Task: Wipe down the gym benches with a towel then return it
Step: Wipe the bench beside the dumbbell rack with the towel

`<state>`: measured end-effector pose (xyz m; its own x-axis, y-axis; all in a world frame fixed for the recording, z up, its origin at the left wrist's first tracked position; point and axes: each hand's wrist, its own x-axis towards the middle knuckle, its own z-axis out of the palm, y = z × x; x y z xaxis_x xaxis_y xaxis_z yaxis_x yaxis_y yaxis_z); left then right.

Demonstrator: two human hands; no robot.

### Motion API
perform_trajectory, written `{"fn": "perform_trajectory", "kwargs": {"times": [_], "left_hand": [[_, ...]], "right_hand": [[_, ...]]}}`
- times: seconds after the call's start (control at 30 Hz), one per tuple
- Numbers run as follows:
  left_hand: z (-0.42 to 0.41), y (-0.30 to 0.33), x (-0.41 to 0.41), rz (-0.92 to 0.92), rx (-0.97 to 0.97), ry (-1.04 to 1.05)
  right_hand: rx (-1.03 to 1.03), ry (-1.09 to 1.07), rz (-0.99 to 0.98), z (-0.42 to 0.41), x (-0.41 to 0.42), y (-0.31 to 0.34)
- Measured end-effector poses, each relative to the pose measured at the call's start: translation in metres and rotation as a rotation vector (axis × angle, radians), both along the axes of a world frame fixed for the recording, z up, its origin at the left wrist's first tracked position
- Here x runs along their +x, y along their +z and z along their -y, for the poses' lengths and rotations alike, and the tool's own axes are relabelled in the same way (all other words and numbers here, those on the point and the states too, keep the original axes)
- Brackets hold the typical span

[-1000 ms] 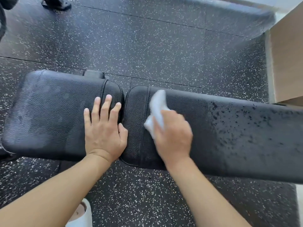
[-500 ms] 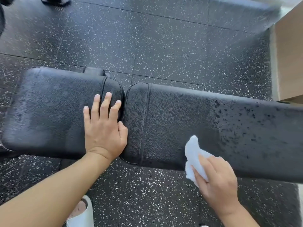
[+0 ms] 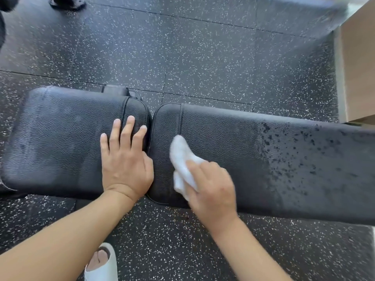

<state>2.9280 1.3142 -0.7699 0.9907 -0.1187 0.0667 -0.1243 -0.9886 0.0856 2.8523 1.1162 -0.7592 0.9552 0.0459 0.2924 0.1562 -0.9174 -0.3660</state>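
The black gym bench (image 3: 263, 159) ran left to right across the shot, sitting on speckled rubber floor (image 3: 203, 57); it had two pads, a shorter seat pad (image 3: 60, 142) on the left and the long back pad on the right, with a narrow gap between them. The left hand (image 3: 123, 159) was flat on the seat pad right at its inner end, fingers straight and a bit spread, just pressing down, not gripping anything. The right hand (image 3: 211, 187) had the white towel (image 3: 181, 159) pinched and bunched under its fingers, pushed against the back pad near the stitched seam by the gap; the towel's loose end stuck out past the fingertips toward the far edge. That hand and towel were kinda motion-blurred, so I couldn't make out exactly how the thumb sat. The far right stretch of the back pad was covered in dark droplet-looking spots; the part near the towel looked plain and matte. No logos, labels or writing I could read anywhere on the bench or towel. A foot in a white slide sandal (image 3: 101, 266) poked in at the bottom edge; a tan wooden box-looking thing (image 3: 359, 67) stood at the right edge, and a dark equipment foot (image 3: 67, 3) at the top left.
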Motion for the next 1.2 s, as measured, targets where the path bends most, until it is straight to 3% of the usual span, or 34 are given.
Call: {"fn": "perform_trajectory", "kwargs": {"times": [0.17,0.3,0.47,0.63,0.7,0.8,0.87,0.97,1.03,1.13,1.2], "left_hand": [[0.001,-0.001,0.001,0.002,-0.016,-0.009],[0.000,-0.001,0.002,-0.011,-0.021,-0.009],[-0.001,0.000,0.001,-0.014,-0.009,-0.007],[0.000,0.001,0.001,-0.002,-0.001,-0.001],[0.001,0.001,0.000,-0.004,-0.002,0.001],[0.002,0.002,-0.001,0.003,-0.010,0.011],[0.001,0.001,0.000,0.002,-0.013,0.003],[0.001,-0.001,0.001,-0.002,-0.009,-0.002],[0.000,-0.001,0.000,-0.005,-0.010,0.002],[0.000,-0.001,0.001,-0.013,-0.019,0.002],[0.000,0.000,0.000,-0.009,-0.010,0.005]], "right_hand": [[-0.008,-0.188,-0.071,0.103,-0.035,-0.001],[-0.030,-0.321,-0.051,0.087,0.001,-0.003],[0.023,-0.399,-0.026,0.041,0.123,0.003],[-0.007,-0.258,-0.093,-0.009,0.168,0.011],[0.016,-0.155,-0.080,-0.016,0.125,0.012],[-0.042,0.248,-0.096,-0.002,0.028,0.009],[-0.069,0.405,-0.071,0.040,-0.010,0.002],[-0.155,0.260,0.028,0.105,-0.007,0.001],[-0.096,0.088,0.022,0.122,0.020,0.003],[-0.042,-0.211,-0.019,0.092,0.072,0.006],[-0.033,-0.250,-0.005,0.043,0.110,0.007]]}}
